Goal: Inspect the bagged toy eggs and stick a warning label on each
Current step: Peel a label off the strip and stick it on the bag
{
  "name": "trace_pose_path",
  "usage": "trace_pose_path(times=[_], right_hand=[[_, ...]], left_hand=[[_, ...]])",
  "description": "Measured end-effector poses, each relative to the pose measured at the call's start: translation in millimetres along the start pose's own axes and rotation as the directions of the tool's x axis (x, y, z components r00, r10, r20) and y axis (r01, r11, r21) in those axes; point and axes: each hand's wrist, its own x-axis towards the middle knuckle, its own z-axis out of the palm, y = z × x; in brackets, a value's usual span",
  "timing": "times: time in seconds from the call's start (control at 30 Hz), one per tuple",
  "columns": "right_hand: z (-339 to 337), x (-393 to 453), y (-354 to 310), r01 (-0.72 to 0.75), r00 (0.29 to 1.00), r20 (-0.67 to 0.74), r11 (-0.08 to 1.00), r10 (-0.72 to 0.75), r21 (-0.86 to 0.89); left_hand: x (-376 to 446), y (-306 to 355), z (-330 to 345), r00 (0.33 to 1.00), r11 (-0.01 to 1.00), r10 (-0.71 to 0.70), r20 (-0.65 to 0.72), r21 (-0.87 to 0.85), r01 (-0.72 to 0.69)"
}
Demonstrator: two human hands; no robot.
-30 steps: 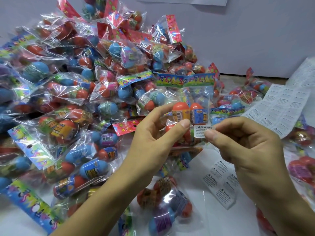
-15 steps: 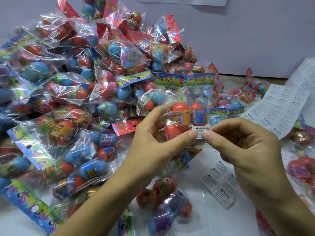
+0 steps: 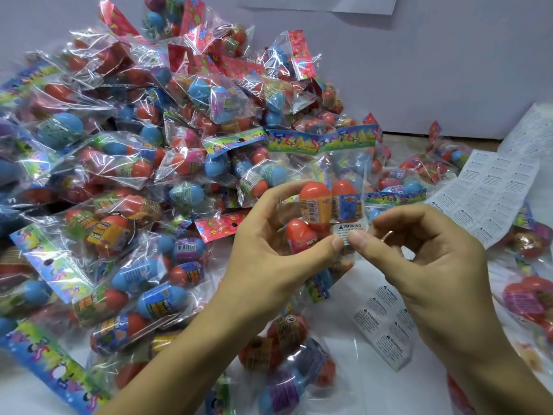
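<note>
While your left hand (image 3: 269, 244) holds one clear bag of toy eggs (image 3: 326, 205) up above the white table (image 3: 353, 393), your fingers are curled behind it and your thumb lies across its front. The bag has a colourful paper header (image 3: 321, 140) at the top, and you can see three orange eggs inside, two side by side and one lower, near your thumb. A small white warning label (image 3: 348, 230) sits on the front of the bag, just below the two upper eggs. The tip of your left thumb touches its lower left corner.

Your right hand (image 3: 431, 262) is just beside it, with the thumb tip on the lower right part of the label and the other fingers curled loosely behind. I cannot tell if these fingers pinch the bag from the back or only hang near it.

A big pile of bagged eggs (image 3: 134, 175) fills the left and the far side of the table, in blue, orange and purple. One more bag (image 3: 287, 363) lies flat under your wrists. A small strip of labels (image 3: 386, 322) lies on the table under your right hand, and a larger label sheet (image 3: 490, 199) lies at the right, near the grey wall (image 3: 449, 70). Some bags (image 3: 529, 298) rest at the right edge too.
</note>
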Motion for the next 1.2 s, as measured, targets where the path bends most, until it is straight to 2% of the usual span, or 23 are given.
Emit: trace_pose_path(times=[0.07, 0.17, 0.23, 0.33, 0.5, 0.77, 1.03, 1.2], right_hand=[[-1.4, 2.0, 2.1, -0.066, 0.998, -0.012, 0.998, 0.066, 0.017], [-1.5, 3.7, 4.6, -0.177, 0.984, 0.063, 0.962, 0.167, 0.208], [-1.4, 3.6, 5.1, -0.201, 0.979, 0.071, 0.945, 0.189, 0.257], [2.2, 1.0, 2.6, -0.180, 0.983, 0.065, 0.959, 0.170, 0.220], [10.3, -2.7, 1.8, -0.106, 0.993, 0.048, 0.993, 0.104, 0.049], [6.5, -3.5, -2.2, -0.122, 0.992, 0.043, 0.983, 0.117, 0.135], [3.4, -3.8, 2.3, -0.160, 0.987, 0.059, 0.972, 0.152, 0.174], [6.1, -3.7, -1.2, -0.163, 0.985, 0.080, 0.982, 0.156, 0.098]], left_hand=[[0.4, -0.4, -0.8, 1.000, 1.000, -0.003, -0.008, -0.010, 0.003], [1.6, -2.4, -2.1, 1.000, 0.999, -0.027, -0.006, -0.047, 0.027], [2.3, -3.8, -2.9, 0.999, 0.998, -0.047, -0.007, -0.045, 0.047], [1.9, -3.5, -2.6, 0.998, 0.998, -0.055, -0.001, -0.039, 0.055], [-0.3, -4.4, 2.0, 0.998, 0.999, -0.050, -0.037, -0.017, 0.049], [0.9, -5.0, 0.6, 0.992, 0.998, -0.056, -0.111, 0.001, 0.057], [1.0, -2.4, -2.4, 0.994, 0.993, -0.110, 0.000, -0.033, 0.110], [2.8, -1.3, -3.7, 0.991, 0.990, -0.127, 0.038, -0.054, 0.129]])
